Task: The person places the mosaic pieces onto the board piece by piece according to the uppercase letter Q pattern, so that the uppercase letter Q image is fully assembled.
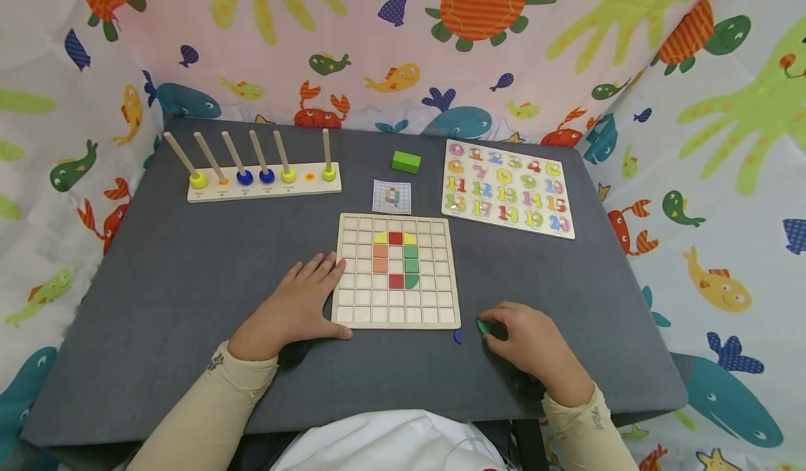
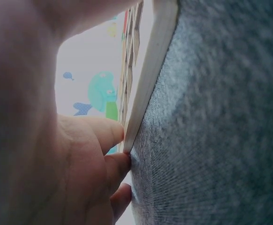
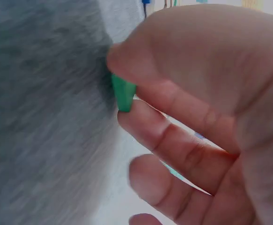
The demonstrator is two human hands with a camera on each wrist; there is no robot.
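A wooden grid board [image 1: 434, 303] lies mid-table, with yellow, red, orange and green tiles forming a ring in its cells. My left hand [image 1: 301, 301] rests at the board's left edge, fingers spread and straight; in the left wrist view its fingertips touch the board's side [image 2: 143, 89]. To the right of the board, my right hand [image 1: 525, 338] pinches a small green tile [image 3: 123, 93] between thumb and fingers, close to the tabletop. A blue curved tile [image 1: 457, 336] lies just off the board's lower right corner.
Behind the board lies a pattern card [image 1: 392, 197] with a green block [image 1: 406, 162] beyond it. A peg stand [image 1: 264, 190] with rings is at the back left. A number puzzle board [image 1: 508, 188] lies at the back right. The grey table [image 1: 157, 338] has a patterned curtain around it.
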